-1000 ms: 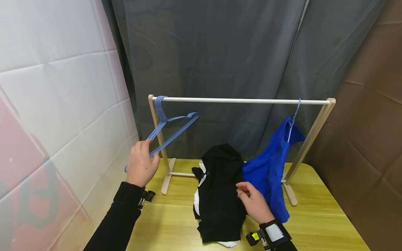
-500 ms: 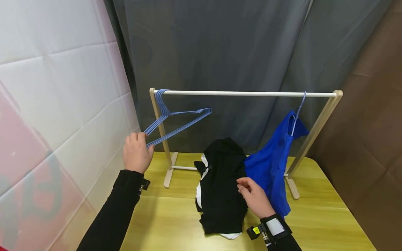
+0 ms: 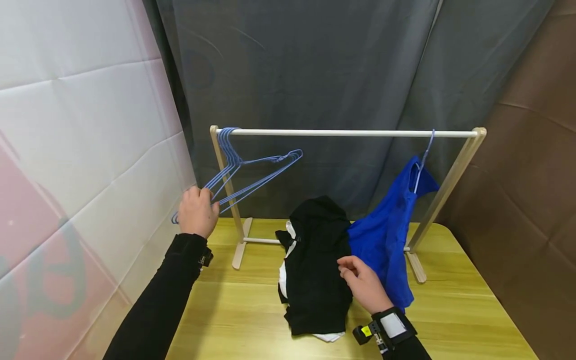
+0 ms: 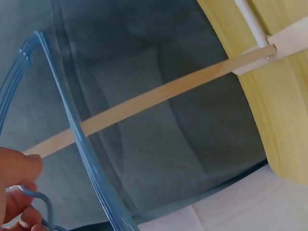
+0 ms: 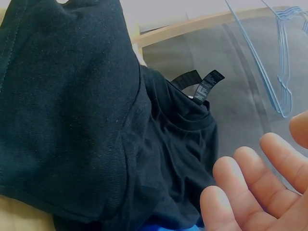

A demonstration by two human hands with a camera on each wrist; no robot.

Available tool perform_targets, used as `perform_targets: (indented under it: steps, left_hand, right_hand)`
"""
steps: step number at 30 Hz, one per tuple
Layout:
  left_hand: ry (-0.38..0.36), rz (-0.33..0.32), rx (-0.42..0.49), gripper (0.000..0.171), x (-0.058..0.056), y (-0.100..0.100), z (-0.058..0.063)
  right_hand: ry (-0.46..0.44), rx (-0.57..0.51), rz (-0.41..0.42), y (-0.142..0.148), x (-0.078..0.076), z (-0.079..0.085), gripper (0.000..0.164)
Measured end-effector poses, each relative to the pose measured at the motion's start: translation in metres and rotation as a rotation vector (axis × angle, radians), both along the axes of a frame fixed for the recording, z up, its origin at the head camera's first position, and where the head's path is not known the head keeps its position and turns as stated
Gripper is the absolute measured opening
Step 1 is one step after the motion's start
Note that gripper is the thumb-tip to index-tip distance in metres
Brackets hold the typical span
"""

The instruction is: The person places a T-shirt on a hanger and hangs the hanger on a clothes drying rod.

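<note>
My left hand [image 3: 197, 212] grips the near end of a blue wire hanger [image 4: 43, 196] between thumb and fingers. That hanger stands slightly apart from a bunch of matching hangers [image 3: 230, 151], all hooked over the rack's rail at its left end. My right hand [image 3: 365, 285] hovers at the right side of a black T-shirt [image 3: 317, 272], fingers loosely bent with nothing in them. Labels show at the shirt's collar in the right wrist view. A white garment [image 3: 282, 280] peeks out beneath the black one. Behind my right hand, a blue garment [image 3: 382, 235] hangs from another hanger.
The small clothes rack has a white rail [image 3: 324, 133], wooden side posts [image 3: 450, 187] and feet on the yellow wood-grain table [image 3: 252, 315]. A pale printed sheet [image 3: 90, 150] rises close on the left. Dark grey curtain [image 3: 292, 65] backs the rack, and brown cloth [image 3: 513, 200] borders the right.
My left hand has shifted left with the hangers, whose far ends swung right; one hanger has now parted from the bunch. The right hand stays nearly still.
</note>
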State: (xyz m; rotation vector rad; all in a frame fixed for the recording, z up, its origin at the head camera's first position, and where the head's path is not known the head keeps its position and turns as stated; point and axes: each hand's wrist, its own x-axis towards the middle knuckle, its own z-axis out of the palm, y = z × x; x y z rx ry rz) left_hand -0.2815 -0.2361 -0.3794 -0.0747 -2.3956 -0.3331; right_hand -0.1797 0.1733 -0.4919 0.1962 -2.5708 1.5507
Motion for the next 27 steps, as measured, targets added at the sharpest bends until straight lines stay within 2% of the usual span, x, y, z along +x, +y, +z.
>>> perform_targets:
  steps: [3, 5, 7, 12, 16, 18, 21, 27]
  left_hand:
    - [-0.068, -0.009, -0.022, 0.012, 0.003, 0.002, -0.002]
    - [-0.149, -0.028, -0.005, 0.013, 0.007, 0.004, -0.004]
    - [-0.248, -0.063, 0.049, 0.017, 0.01, 0.006, -0.005]
    - [-0.498, -0.227, 0.322, 0.026, 0.012, 0.01, -0.007]
    - [-0.625, -0.353, 0.565, 0.033, 0.011, 0.014, -0.009]
    - [-0.659, -0.399, 0.654, 0.034, 0.012, 0.016, -0.009]
    - [-0.682, -0.437, 0.717, 0.035, 0.012, 0.021, -0.007]
    - [-0.642, -0.445, 0.707, 0.034, 0.009, 0.032, -0.004]
  right_hand:
    - [-0.009, -0.002, 0.003, 0.001, -0.001, -0.002, 0.02]
    - [-0.021, -0.008, 0.002, 0.001, -0.002, -0.003, 0.02]
    - [-0.034, -0.009, -0.002, 0.002, -0.003, -0.004, 0.021]
    - [-0.076, -0.013, -0.023, 0.001, -0.005, -0.008, 0.022]
    - [-0.101, -0.024, -0.027, -0.001, -0.003, -0.011, 0.022]
    - [-0.111, -0.027, -0.027, -0.002, -0.002, -0.012, 0.022]
    - [-0.113, -0.043, -0.016, -0.003, -0.001, -0.012, 0.022]
    - [-0.11, -0.06, -0.017, -0.003, -0.004, -0.011, 0.022]
